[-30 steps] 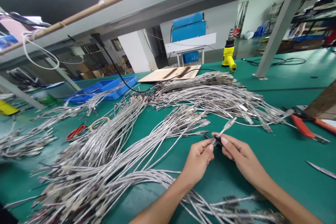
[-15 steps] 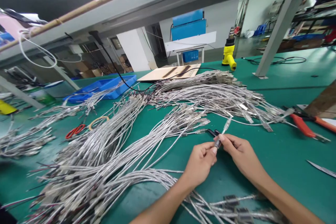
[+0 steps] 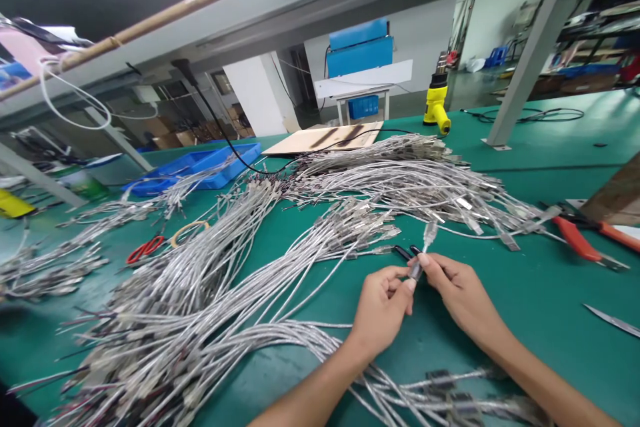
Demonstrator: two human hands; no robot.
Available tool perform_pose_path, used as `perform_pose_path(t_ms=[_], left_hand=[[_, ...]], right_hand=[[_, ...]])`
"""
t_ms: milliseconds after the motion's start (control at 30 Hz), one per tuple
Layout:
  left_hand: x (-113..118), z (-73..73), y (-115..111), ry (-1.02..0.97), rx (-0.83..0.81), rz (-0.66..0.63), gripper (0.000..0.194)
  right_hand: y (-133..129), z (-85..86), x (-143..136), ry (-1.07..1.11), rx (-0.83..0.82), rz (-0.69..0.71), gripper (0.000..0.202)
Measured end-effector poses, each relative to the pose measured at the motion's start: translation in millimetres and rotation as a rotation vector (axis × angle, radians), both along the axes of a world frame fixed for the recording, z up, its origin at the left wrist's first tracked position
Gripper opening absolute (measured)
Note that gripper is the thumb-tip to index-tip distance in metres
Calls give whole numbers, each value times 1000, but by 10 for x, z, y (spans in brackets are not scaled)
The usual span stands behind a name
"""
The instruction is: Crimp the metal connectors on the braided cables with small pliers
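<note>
My left hand (image 3: pixel 385 310) is closed, its thumb and fingers pinching a silvery cable close behind its USB plug (image 3: pixel 429 235). Against it sits my right hand (image 3: pixel 455 287), also closed, with thumb and finger on the same cable. A greyish sleeve (image 3: pixel 416 271) on the cable shows between the fingertips, partly covered. The plug points up and away from me. Just behind the fingers, two black handle-like tips (image 3: pixel 403 253) stick out; the rest of that tool is hidden. Left of my hands lies a bundle of similar cables (image 3: pixel 300 260).
More cables (image 3: pixel 400 180) are heaped farther back. Pliers with red handles (image 3: pixel 575 239) and a pointed metal blade (image 3: pixel 611 320) lie right. Red-handled scissors (image 3: pixel 145 249), a tan ring (image 3: pixel 189 233) and a blue tray (image 3: pixel 215 167) are left. A yellow heat gun (image 3: pixel 437 107) stands at the back.
The USB plug has turned and now shows its broader side, tilted more upright. Both hands stay in nearly the same place, still pinching the cable.
</note>
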State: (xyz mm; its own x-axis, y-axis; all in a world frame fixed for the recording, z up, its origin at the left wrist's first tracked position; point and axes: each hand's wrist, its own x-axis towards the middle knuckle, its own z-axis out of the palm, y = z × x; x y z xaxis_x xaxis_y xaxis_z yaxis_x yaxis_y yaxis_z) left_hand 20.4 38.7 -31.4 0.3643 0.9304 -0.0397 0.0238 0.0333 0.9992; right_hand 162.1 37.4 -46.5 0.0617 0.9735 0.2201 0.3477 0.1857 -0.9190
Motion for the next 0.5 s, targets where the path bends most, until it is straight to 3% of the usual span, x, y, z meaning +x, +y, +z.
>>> perform_pose_path(t_ms=[200,400,500], left_hand=[[-3,43,9,5,58,134,32],[18,44,-38,65,96,113,29],[-9,45,9,-19,-2,28,36]], right_hand=[[-24,103,6,160,-38,-34,38],[-20,137,-4,307,-141,-29,43],[-37,146,-24,415,-194,-10,47]])
